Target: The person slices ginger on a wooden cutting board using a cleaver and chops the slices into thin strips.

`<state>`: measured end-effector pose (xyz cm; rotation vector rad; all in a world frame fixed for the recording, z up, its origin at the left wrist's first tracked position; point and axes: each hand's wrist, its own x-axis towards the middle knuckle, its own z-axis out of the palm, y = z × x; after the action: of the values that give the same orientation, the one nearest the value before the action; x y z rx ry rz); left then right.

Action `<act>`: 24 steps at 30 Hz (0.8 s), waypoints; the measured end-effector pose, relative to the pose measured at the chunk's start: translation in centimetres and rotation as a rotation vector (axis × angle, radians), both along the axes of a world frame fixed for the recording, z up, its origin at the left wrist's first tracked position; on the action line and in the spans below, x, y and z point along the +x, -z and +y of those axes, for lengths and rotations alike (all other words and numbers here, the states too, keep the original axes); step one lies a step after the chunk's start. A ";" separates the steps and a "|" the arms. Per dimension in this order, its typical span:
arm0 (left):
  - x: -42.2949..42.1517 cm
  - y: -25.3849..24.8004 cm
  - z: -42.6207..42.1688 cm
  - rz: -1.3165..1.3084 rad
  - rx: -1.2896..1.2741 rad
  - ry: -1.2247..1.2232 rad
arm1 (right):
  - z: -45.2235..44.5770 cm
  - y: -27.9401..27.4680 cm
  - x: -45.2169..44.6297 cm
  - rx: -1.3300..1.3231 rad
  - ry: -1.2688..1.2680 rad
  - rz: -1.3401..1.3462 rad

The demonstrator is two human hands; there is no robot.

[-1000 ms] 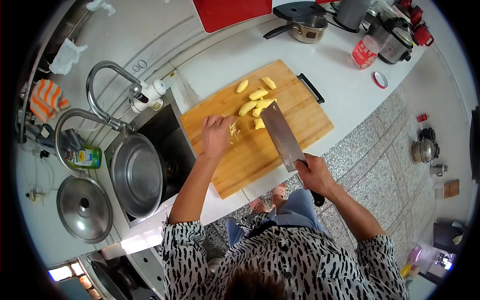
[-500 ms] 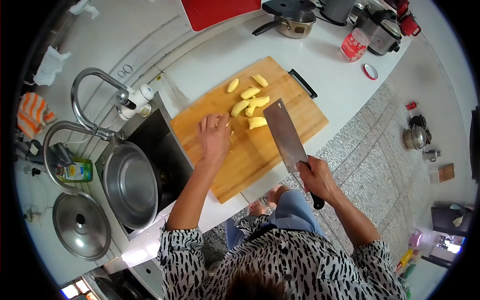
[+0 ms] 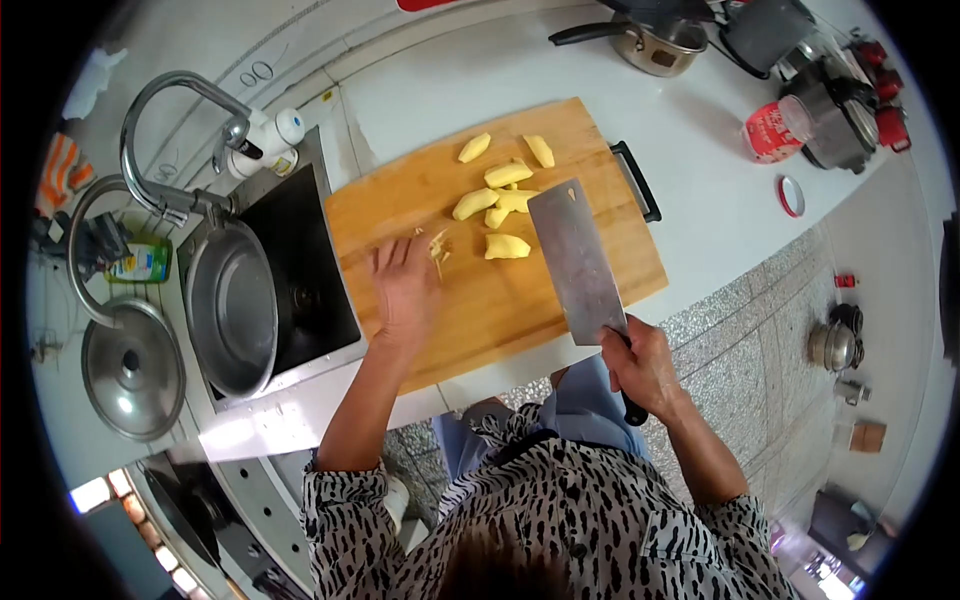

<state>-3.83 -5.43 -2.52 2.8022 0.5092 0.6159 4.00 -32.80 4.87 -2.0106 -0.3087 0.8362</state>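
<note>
A cleaver point(image 3: 575, 262) with a broad metal blade and black handle is gripped in my right hand point(image 3: 643, 372). Its blade covers the right part of the wooden cutting board point(image 3: 490, 320). Several peeled yellow pieces point(image 3: 508, 246), perhaps ginger, lie on the board left of the blade. My left hand point(image 3: 405, 290), slightly blurred, is over the board's left part with its fingers apart and loosely bent. Just right of its fingertips are thin pale scraps point(image 3: 440, 250). I see nothing held in that hand, though its palm side is hidden.
Left of the board is a sink point(image 3: 318, 240) with a metal pan point(image 3: 235, 310) under the curved faucet point(image 3: 130, 135). A pot lid point(image 3: 133, 368) lies farther left. At the back right stand a saucepan point(image 3: 660, 50), a red-labelled jar point(image 3: 775, 132) and its lid point(image 3: 791, 196).
My left hand has shifted left across the board, leaving the thin scraps more exposed beside its fingers. The cleaver stays in my right hand. The camera view has turned somewhat.
</note>
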 end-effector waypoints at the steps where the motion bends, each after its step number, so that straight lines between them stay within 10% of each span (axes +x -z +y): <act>1: 0.1 -0.2 -0.6 0.023 -0.003 -0.023 | -0.5 0.3 0.9 -0.015 -0.053 -0.035; 24: 1.5 -1.0 -5.9 -0.387 0.017 -0.291 | 1.5 1.1 8.1 0.011 -0.169 -0.030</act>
<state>-2.38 -11.35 -1.49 2.5434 0.8332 1.1933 12.12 -31.32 3.72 -2.0089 -0.5046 0.9072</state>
